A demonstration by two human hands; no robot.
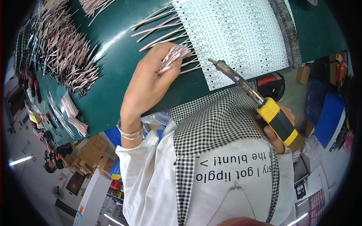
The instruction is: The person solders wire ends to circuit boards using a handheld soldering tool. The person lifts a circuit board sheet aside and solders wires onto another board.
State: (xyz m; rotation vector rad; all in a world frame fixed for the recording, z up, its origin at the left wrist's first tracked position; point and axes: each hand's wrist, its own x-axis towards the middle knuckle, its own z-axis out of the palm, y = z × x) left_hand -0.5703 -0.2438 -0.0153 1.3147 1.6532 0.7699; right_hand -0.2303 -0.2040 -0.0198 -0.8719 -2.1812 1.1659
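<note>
My left hand (pixel 145 83) is closed around a bundle of thin red-and-white wires (pixel 173 58), held at the left edge of a white circuit board panel (pixel 233 34). Along that same edge several wires (pixel 162 37) stick out to the left over the table; whether they are joined to the panel is too small to tell. My right hand (pixel 278 139) grips a yellow-and-black soldering iron (pixel 277 120). Its metal tip points up and left, over the lower left part of the panel; contact cannot be made out.
A dark grey bar (pixel 287 32) lies across the panel's right edge. On the green table (pixel 113 71), a big heap of wires (pixel 64 49) spreads at the left, with tied wire bundles (pixel 73 115) nearer. Cardboard boxes (pixel 92 148) and a blue bin (pixel 328 120) stand beyond the table.
</note>
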